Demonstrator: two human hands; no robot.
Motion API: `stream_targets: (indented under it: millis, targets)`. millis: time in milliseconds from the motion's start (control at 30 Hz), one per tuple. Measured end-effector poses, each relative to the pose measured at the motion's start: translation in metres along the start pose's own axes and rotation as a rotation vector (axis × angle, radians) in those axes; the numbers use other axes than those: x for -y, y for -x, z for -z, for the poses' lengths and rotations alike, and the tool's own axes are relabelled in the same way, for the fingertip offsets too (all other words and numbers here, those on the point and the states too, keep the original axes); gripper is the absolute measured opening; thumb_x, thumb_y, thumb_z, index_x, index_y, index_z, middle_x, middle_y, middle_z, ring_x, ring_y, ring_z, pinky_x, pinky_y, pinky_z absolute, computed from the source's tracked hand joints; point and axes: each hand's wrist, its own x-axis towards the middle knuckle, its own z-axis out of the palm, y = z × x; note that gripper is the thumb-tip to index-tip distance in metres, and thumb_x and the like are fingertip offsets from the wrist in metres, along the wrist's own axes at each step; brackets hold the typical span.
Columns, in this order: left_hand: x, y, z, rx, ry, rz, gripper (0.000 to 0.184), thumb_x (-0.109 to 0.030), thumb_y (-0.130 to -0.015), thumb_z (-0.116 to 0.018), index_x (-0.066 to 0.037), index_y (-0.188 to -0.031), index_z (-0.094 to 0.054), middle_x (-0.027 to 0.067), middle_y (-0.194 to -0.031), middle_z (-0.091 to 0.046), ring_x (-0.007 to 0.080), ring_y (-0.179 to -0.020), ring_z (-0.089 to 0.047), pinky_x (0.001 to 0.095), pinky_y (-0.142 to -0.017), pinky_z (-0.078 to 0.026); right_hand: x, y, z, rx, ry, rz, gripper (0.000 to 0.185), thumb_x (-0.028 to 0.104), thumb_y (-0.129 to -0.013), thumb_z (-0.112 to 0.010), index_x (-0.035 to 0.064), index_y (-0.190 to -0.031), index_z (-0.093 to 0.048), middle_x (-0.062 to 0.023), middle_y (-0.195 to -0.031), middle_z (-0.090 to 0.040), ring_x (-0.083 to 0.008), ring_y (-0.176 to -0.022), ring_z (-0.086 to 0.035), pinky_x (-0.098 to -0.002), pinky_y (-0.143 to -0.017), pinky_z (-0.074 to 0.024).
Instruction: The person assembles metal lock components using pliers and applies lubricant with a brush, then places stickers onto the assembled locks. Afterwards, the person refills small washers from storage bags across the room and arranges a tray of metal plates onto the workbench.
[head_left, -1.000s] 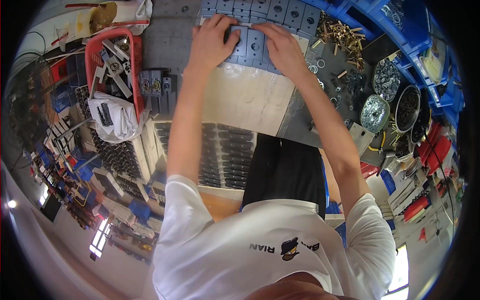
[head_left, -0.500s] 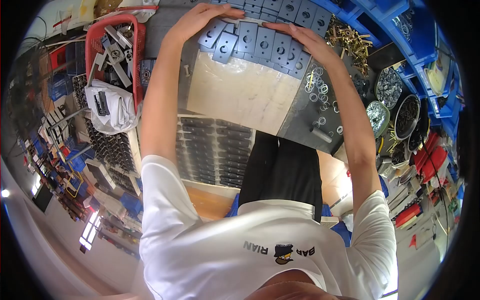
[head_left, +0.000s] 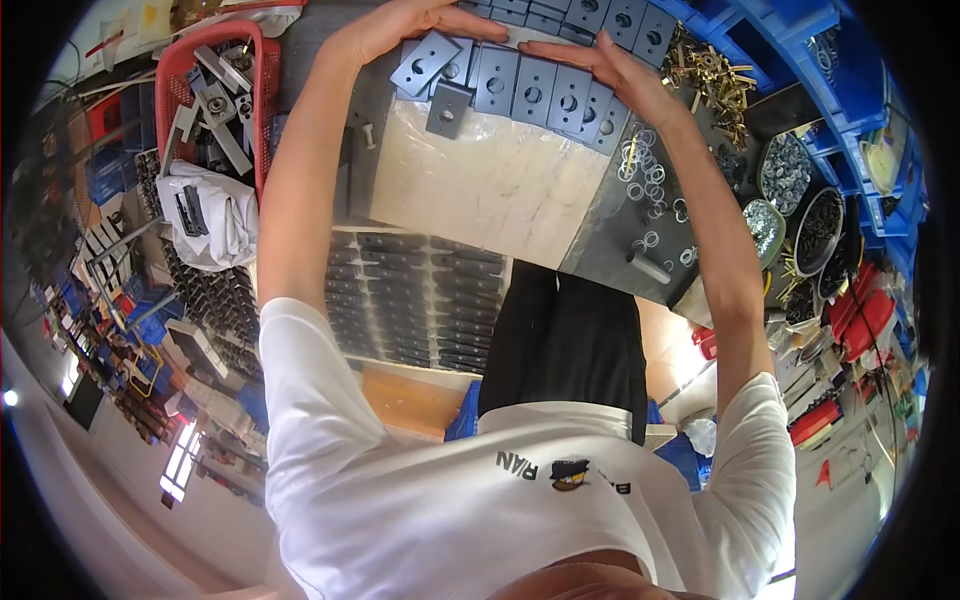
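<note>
My left hand [head_left: 408,28] reaches over the far left of a row of grey-blue metal plates, its fingers stretched out to the right along their back edge. From the other side my right hand [head_left: 618,70] lies with straight fingers pointing left along the same edge, thumb raised. Each metal plate [head_left: 533,92] has a large round hole and smaller holes. One tilted plate [head_left: 425,66] overlaps others at the left end. Another plate [head_left: 449,110] sticks out nearer to me, over a pale board [head_left: 480,185]. Neither hand is closed around a plate.
More plates [head_left: 588,14] stand in rows behind. At right lie brass parts [head_left: 712,85], loose rings [head_left: 652,172], a metal cylinder [head_left: 650,267] and bowls of small hardware [head_left: 785,172]. A red basket [head_left: 267,110] of metal parts stands left. Blue bins [head_left: 840,60] line the far right.
The two loose plates at the left end have turned and shifted. My left hand has moved slightly away from me, and my right thumb has lifted. The view has shifted a little.
</note>
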Motion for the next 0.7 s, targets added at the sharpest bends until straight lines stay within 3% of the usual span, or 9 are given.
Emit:
stream_targets:
  millis: [100,133,167,300,400,467,533,600,700]
  targets:
    - [-0.003,0.002,-0.001,0.016,0.027,-0.029,0.07,-0.047,-0.112,-0.024,0.005,-0.14,-0.061,0.0142,-0.146,-0.061,0.0249,-0.139,-0.053,0.0367,-0.121,-0.03,-0.004,0.0,-0.001,-0.023,0.005,0.04,0.078,0.06,-0.111,-0.018,0.003,-0.15,-0.053,-0.0091,-0.158,-0.049,-0.0232,-0.145,-0.044,-0.032,-0.122,-0.0289]
    - [-0.017,0.009,-0.007,-0.042,-0.026,0.046,0.069,-0.047,-0.112,-0.024,0.004,-0.139,-0.062,0.0133,-0.145,-0.062,0.0242,-0.139,-0.052,0.0361,-0.121,-0.03,-0.004,0.0,-0.001,-0.022,0.025,0.092,0.078,0.06,-0.11,-0.018,0.0036,-0.15,-0.054,-0.0096,-0.157,-0.05,-0.0235,-0.144,-0.045,-0.0318,-0.122,-0.0296]
    - [-0.024,0.012,-0.01,-0.099,-0.079,0.12,0.069,-0.047,-0.112,-0.025,0.003,-0.139,-0.063,0.0124,-0.144,-0.063,0.0236,-0.139,-0.052,0.0354,-0.121,-0.03,-0.004,-0.002,-0.001,-0.024,0.024,0.089,0.078,0.06,-0.11,-0.018,0.0036,-0.15,-0.054,-0.0096,-0.157,-0.05,-0.0235,-0.144,-0.045,-0.0318,-0.122,-0.0296]
    - [-0.008,0.004,0.001,-0.04,-0.022,0.072,0.068,-0.048,-0.111,-0.026,0.001,-0.137,-0.066,0.0098,-0.142,-0.065,0.0217,-0.138,-0.052,0.0327,-0.119,-0.029,0.007,0.002,-0.003,-0.011,0.038,0.009,0.077,0.061,-0.11,-0.018,0.0049,-0.149,-0.056,-0.0098,-0.157,-0.05,-0.0245,-0.142,-0.047,-0.0316,-0.121,-0.0298]
    - [-0.008,0.009,-0.006,-0.063,-0.094,0.035,0.065,-0.048,-0.111,-0.027,-0.004,-0.135,-0.069,0.0089,-0.141,-0.066,0.0204,-0.138,-0.051,0.0308,-0.119,-0.028,0.012,0.005,-0.01,-0.019,0.089,-0.019,0.076,0.06,-0.11,-0.019,0.0057,-0.149,-0.056,-0.0102,-0.157,-0.05,-0.0236,-0.139,-0.049,-0.0299,-0.12,-0.031]
    - [-0.011,0.014,-0.01,-0.124,-0.301,0.064,0.063,-0.047,-0.112,-0.027,-0.009,-0.133,-0.072,0.0103,-0.141,-0.066,0.0197,-0.137,-0.051,0.0299,-0.12,-0.028,0.005,0.003,-0.011,-0.044,0.096,0.016,0.076,0.06,-0.111,-0.019,0.0058,-0.149,-0.056,-0.0104,-0.156,-0.05,-0.0225,-0.137,-0.051,-0.0287,-0.118,-0.0321]
    - [0.0,0.013,-0.012,-0.101,-0.365,-0.023,0.061,-0.047,-0.112,-0.026,-0.013,-0.134,-0.072,0.0139,-0.14,-0.066,0.0182,-0.139,-0.049,0.0296,-0.122,-0.024,-0.01,-0.003,-0.008,0.037,0.027,-0.007,0.08,0.06,-0.11,-0.017,-0.0016,-0.154,-0.046,-0.0113,-0.162,-0.043,-0.0249,-0.146,-0.043,-0.0337,-0.123,-0.0284]
    - [0.013,0.013,-0.024,-0.145,-0.124,0.042,0.063,-0.052,-0.11,-0.032,-0.009,-0.132,-0.073,0.006,-0.127,-0.073,0.0155,-0.113,-0.066,0.026,-0.104,-0.047,-0.02,0.002,-0.012,0.05,-0.015,-0.027,0.08,0.059,-0.11,-0.017,-0.0021,-0.154,-0.046,-0.0114,-0.162,-0.043,-0.025,-0.147,-0.043,-0.0341,-0.123,-0.0288]
    - [0.03,0.018,-0.03,-0.182,-0.127,0.039,0.061,-0.051,-0.11,-0.033,-0.01,-0.13,-0.074,0.0068,-0.123,-0.074,0.0145,-0.106,-0.067,0.025,-0.1,-0.05,-0.024,0.007,-0.024,0.073,-0.049,-0.046,0.08,0.059,-0.111,-0.017,-0.0027,-0.154,-0.045,-0.0117,-0.162,-0.043,-0.0252,-0.147,-0.042,-0.0349,-0.123,-0.0296]
